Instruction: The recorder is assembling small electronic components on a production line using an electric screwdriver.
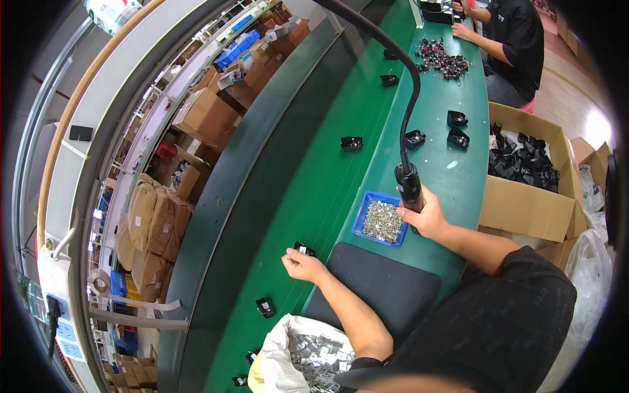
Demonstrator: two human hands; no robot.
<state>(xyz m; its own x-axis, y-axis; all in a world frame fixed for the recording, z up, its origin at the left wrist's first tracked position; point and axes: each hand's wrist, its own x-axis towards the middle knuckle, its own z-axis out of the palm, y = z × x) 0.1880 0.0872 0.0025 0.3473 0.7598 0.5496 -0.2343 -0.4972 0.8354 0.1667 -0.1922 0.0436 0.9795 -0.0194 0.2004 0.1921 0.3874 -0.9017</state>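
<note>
My right hand [429,215] is wrapped round a black electric screwdriver [409,183], held upright with its cable rising from the top. Its lower end is hidden behind my hand. Just left of it, a blue tray [358,225] holds many small silvery metal pieces. Over the green belt, my left hand [301,266] is closed, its fingers on a small black plastic housing [304,249] that they partly cover. Between my arms a dark grey mat [400,278] lies on the green worktop.
Several black housings [352,143] sit spaced along the belt and worktop. A white sack [278,340] of metal plates stands near my left elbow. At right is a cardboard box [524,213] of black parts. Farther up, a co-worker [514,46] sits by a pile of small parts [440,60].
</note>
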